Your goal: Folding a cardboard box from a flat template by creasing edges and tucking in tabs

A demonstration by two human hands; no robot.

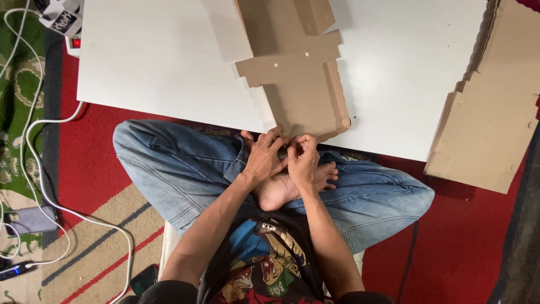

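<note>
Pinching the near edge of a flat brown cardboard blank (pixel 298 84), the left hand (pixel 264 157) and right hand (pixel 302 160) meet side by side, fingers curled and thumbs pressed on the flap, both forearms reaching forward over crossed legs in jeans (pixel 180 169). That blank lies across the near edge of a white board (pixel 152 62), running toward its far edge. A stack of brown blanks (pixel 489 118) overhangs the board's right corner. White cable (pixel 34 124) loops on the red carpet (pixel 90 163), left.
</note>
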